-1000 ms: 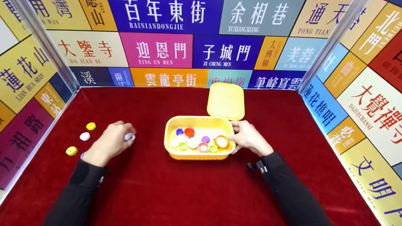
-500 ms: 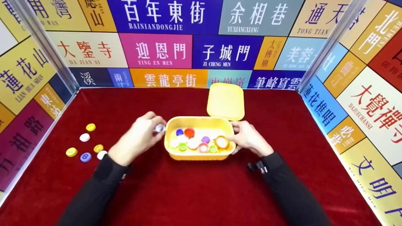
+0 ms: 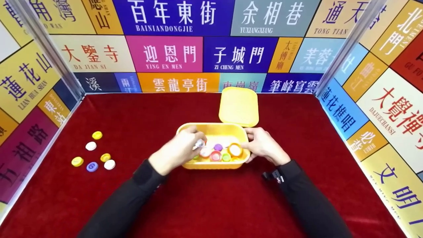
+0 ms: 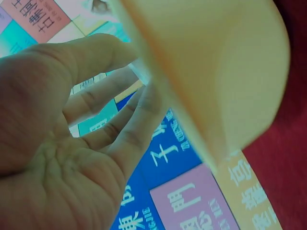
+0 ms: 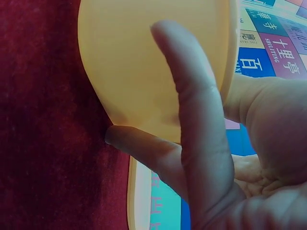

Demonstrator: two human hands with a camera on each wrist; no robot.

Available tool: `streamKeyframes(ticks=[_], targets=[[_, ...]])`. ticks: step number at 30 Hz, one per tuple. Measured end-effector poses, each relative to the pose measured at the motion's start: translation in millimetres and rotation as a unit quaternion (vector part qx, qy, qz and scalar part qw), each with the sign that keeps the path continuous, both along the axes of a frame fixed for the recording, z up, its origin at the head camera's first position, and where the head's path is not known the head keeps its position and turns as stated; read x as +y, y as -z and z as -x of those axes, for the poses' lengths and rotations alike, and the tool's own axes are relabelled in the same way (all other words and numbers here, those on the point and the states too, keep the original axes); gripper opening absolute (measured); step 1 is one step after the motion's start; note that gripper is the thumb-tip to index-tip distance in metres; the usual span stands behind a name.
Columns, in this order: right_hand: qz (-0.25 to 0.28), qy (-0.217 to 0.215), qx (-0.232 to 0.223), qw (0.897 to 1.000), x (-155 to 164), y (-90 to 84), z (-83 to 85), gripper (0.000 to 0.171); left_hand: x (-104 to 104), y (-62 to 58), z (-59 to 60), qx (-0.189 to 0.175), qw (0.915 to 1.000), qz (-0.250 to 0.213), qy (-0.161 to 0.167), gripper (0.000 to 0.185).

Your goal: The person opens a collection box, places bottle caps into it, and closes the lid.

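A yellow plastic box (image 3: 211, 165) stands mid-table with several coloured bottle caps inside, among them a purple cap (image 3: 218, 147), a green cap (image 3: 226, 157) and an orange-rimmed cap (image 3: 235, 149). Over the box's left part, my left hand (image 3: 175, 150) pinches a whitish bottle cap (image 3: 199, 143) between thumb and fingers. That hand hides the caps below it. In the left wrist view, a pale edge of the cap (image 4: 140, 72) shows at the fingertips, beside the box wall. My right hand (image 3: 264, 145) grips the box's right end, thumb at the rim and fingers against the outer wall.
Loose caps lie at the left of the red cloth (image 3: 211, 201): several yellow and white ones, such as a white cap (image 3: 91, 145), plus a blue cap (image 3: 92, 166). A yellow lid (image 3: 239, 106) lies behind the box. Printed panels (image 3: 168, 54) enclose the back and sides.
My left hand has carried the whitish cap rightward from the table's left side, past the box's left rim, to above its inside. The right hand has stayed on the box.
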State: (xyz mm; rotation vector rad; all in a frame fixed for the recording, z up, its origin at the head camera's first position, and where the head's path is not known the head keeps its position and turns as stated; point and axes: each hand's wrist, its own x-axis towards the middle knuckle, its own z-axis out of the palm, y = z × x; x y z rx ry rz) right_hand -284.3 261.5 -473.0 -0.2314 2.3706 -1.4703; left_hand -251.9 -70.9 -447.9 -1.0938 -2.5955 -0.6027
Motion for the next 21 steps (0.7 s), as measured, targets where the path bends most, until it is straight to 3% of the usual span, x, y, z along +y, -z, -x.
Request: streamKeyframes(ticks=[8,21], targets=[[-0.004,0.009,0.001,1.000,1.0,-5.0,0.2,0.053,18.3,5.4,8.0,-0.030,0.9994,0.018,-0.005,0.022],[-0.002,0.002,0.001,1.000,0.8,-0.7,-0.5,0.055,14.4,11.9,9.5,-0.035,0.9993,0.007,-0.008,0.024]])
